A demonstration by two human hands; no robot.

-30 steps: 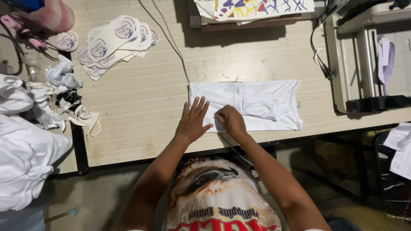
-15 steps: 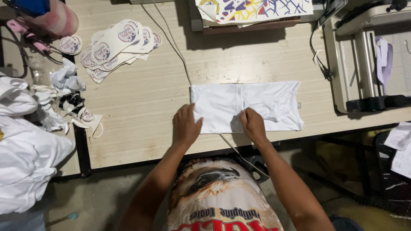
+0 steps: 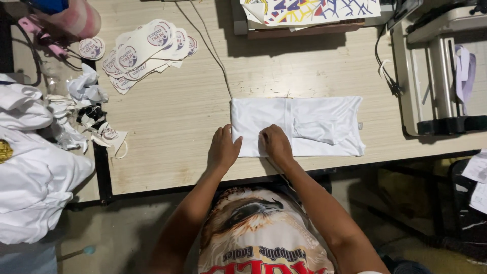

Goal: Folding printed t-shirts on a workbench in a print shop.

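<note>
Since the earlier frames both hands had shifted left along the cloth (image 3: 297, 126), from a spread near its middle to a closer pair at its left end. The left hand (image 3: 223, 150) lay flat, fingers together, across the cloth's left edge, partly on the bare worktop (image 3: 172, 116). The right hand (image 3: 276, 144) lay flat on the cloth just beside it, palm down. Neither grip was closed: both hands were open and pressing, with nothing clasped.

The cloth was white, folded into a long rectangle, and lay near the front edge of the worktop, right of centre. A thin cable (image 3: 208, 43) ran from the back edge down to the cloth's upper left corner.

Procedure for the step in hand, as judged from this view:
- Keep palms flat and pressure even, so that the fold sets without creasing.
- Align the left edge square before pressing.
- Smooth outward from the fold, not toward it.
- Keep the cable clear of the layers.

Round printed stickers (image 3: 147, 50) lay toward the back left corner. White garments (image 3: 35, 187) were piled at the left edge. A machine (image 3: 441, 71) stood at the right edge.
</note>
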